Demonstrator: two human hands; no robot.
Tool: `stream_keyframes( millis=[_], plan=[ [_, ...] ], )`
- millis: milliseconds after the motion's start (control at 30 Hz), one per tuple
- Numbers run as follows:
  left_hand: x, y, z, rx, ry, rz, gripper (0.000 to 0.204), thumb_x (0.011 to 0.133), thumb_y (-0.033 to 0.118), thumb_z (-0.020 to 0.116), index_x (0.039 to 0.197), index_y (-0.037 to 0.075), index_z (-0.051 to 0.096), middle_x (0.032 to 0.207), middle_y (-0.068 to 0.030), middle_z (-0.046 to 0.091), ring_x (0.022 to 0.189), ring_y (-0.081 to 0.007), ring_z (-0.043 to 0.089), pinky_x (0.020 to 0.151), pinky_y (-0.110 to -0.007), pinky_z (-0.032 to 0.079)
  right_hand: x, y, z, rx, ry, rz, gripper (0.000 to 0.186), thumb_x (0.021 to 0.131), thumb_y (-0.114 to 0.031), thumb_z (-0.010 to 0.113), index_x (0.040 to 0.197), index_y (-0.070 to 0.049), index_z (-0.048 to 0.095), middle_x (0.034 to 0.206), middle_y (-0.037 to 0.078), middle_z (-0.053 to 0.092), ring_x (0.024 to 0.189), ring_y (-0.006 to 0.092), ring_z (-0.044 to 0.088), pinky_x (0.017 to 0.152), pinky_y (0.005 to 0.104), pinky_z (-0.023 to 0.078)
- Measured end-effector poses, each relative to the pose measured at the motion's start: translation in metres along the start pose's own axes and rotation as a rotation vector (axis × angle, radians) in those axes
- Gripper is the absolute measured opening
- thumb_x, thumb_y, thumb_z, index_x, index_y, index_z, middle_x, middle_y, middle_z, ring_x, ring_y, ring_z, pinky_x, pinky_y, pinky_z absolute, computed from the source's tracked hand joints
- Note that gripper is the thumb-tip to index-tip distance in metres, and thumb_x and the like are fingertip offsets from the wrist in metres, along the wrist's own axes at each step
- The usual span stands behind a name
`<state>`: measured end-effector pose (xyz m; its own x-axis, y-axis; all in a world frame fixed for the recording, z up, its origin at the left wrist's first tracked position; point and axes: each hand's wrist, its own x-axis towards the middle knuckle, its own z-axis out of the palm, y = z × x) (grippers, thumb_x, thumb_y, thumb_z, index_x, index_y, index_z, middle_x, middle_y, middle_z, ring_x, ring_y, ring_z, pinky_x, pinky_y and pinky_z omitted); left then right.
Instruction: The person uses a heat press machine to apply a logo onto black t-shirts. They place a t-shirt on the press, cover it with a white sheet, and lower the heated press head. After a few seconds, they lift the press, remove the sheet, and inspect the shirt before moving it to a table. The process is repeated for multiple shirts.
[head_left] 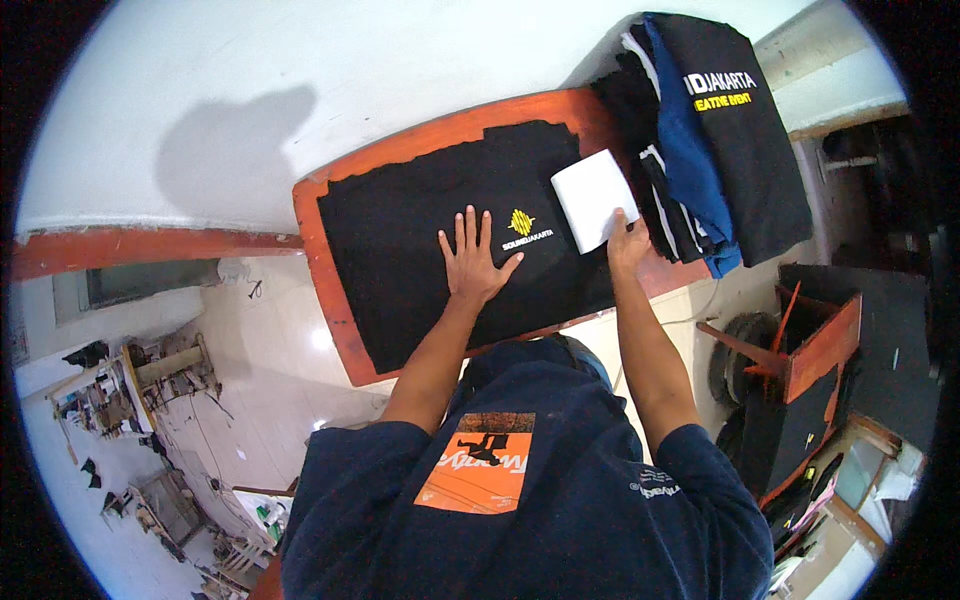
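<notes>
A black cloth (400, 250) with a small yellow and white print (521, 226) lies flat on the reddish-brown wooden table (318, 272). My left hand (474, 262) rests on it palm down, fingers spread, just left of the print. Pinched at its lower right corner by my right hand (628, 243) is a white sheet (594, 196), which overlaps the right edge of the black cloth. Whether the sheet is one layer or several I cannot tell.
Folded black and blue garments (745, 130) are stacked at the table's right end, against the white wall (400, 60). A reddish wooden frame (820, 345) with black cloth stands at the right. Tools and small items clutter the floor at the lower left (175, 400).
</notes>
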<state>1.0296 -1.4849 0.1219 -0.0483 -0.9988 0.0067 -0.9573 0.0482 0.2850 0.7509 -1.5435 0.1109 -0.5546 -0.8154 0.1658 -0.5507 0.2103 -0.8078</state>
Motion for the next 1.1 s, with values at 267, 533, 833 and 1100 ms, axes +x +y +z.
stream_keyframes(
  millis=[267, 533, 833, 1100],
  plan=[
    [0.027, 0.058, 0.013, -0.028, -0.061, 0.230, 0.093, 0.086, 0.062, 0.052, 0.150, 0.002, 0.021, 0.158, -0.0200, 0.012, 0.147, -0.0339, 0.011, 0.114, -0.062, 0.005, -0.063, 0.008, -0.098, 0.329, 0.108, 0.163, 0.037, 0.096, -0.026, 0.056, 0.105, 0.009, 0.061, 0.086, 0.012, 0.062, 0.078, 0.0180, 0.055, 0.072, 0.0334, 0.045],
    [0.026, 0.095, 0.031, 0.065, -0.077, 0.258, 0.088, 0.092, 0.061, 0.044, 0.151, 0.001, 0.018, 0.158, -0.0215, 0.009, 0.147, -0.0353, 0.008, 0.114, -0.061, 0.005, -0.225, 0.092, -0.277, 0.262, 0.507, 0.501, 0.028, 0.098, -0.023, 0.053, 0.105, 0.004, 0.056, 0.097, 0.010, 0.061, 0.088, 0.0177, 0.056, 0.078, 0.0336, 0.046],
    [-0.112, 0.214, 0.062, 0.145, -0.176, 0.426, 0.077, 0.093, 0.048, 0.049, 0.149, 0.000, 0.024, 0.156, -0.0236, 0.016, 0.145, -0.0377, 0.014, 0.113, -0.059, 0.015, -0.408, 0.192, -0.438, 0.465, 1.031, 0.755, 0.021, 0.097, -0.016, 0.054, 0.109, 0.001, 0.055, 0.092, 0.006, 0.060, 0.078, 0.0130, 0.055, 0.064, 0.0291, 0.046],
    [-0.304, 0.367, 0.117, -0.388, -0.554, 0.796, 0.067, 0.097, 0.036, 0.049, 0.146, -0.003, 0.026, 0.155, -0.0232, 0.018, 0.143, -0.0391, 0.019, 0.116, -0.046, 0.020, -0.506, 0.208, -0.596, 0.814, 1.547, 0.558, 0.013, 0.096, -0.014, 0.057, 0.099, -0.001, 0.058, 0.091, 0.005, 0.063, 0.082, 0.0108, 0.057, 0.072, 0.0258, 0.046]
  ],
)
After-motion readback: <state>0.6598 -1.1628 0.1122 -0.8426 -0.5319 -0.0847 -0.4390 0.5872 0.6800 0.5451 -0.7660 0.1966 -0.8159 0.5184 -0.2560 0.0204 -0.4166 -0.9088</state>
